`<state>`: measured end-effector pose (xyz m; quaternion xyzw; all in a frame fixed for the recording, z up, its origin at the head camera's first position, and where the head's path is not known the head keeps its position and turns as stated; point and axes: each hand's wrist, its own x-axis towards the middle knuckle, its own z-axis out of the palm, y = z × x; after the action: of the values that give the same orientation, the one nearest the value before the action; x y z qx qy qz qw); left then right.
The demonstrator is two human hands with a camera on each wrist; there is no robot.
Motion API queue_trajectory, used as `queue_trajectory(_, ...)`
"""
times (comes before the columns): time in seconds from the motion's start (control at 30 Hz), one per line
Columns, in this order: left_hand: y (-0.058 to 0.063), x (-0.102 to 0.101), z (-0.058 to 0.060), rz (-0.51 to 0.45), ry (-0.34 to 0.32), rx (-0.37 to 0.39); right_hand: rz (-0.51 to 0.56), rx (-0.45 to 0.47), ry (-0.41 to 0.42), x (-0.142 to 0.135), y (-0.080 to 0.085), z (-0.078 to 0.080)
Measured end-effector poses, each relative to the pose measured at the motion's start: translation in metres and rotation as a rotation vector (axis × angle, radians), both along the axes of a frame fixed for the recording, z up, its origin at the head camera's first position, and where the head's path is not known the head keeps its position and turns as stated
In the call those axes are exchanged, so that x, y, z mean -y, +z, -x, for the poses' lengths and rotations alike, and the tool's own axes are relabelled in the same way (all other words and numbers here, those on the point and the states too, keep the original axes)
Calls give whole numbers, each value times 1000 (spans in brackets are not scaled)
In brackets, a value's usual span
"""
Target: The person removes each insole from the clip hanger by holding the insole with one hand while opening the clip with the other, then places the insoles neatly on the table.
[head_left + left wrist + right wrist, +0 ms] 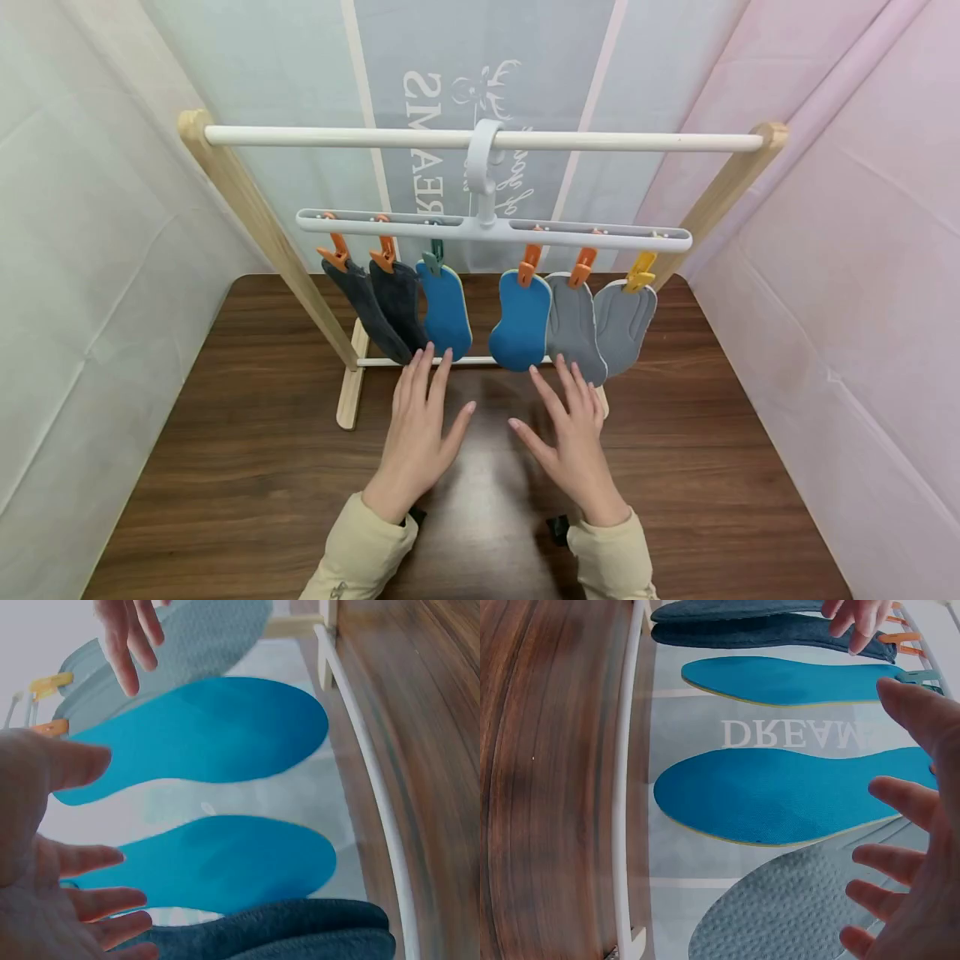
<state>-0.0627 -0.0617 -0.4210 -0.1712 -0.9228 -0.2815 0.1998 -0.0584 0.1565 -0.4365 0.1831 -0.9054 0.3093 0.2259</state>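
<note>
Several shoe insoles hang by clips from a white hanger (487,229). Two dark grey insoles (367,308) are at the left, a blue insole (447,312) and another blue insole (517,329) in the middle, and two light grey insoles (573,325) at the right. My left hand (420,433), fingers spread and holding nothing, is nearest the dark and left blue insoles. Opposite it, my right hand (573,446) has its fingers extended below the right blue and grey insoles, also holding nothing. In the right wrist view, its fingertips overlap the blue insole (780,796).
A wooden rack with a white top rail (337,137) carries the hanger's hook (480,158). Orange clips (528,265), a green clip (432,258) and a yellow clip (641,271) grip the insoles. Beneath lies a brown wooden tabletop (247,467), with white cloth walls (847,275) around.
</note>
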Motion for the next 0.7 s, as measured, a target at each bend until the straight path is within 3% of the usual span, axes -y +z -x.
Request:
queue_trajectory(0.17, 8, -7, 4, -89, -12, -70, 90, -74, 11, -5, 3, 0)
queue_trajectory(0.33, 19, -14, 8, -164, -37, -107, 181, -93, -35, -9, 11, 0)
queue_trajectory(0.7, 40, -30, 17, -166, -100, -130, 278, -231, -82, -19, 15, 4)
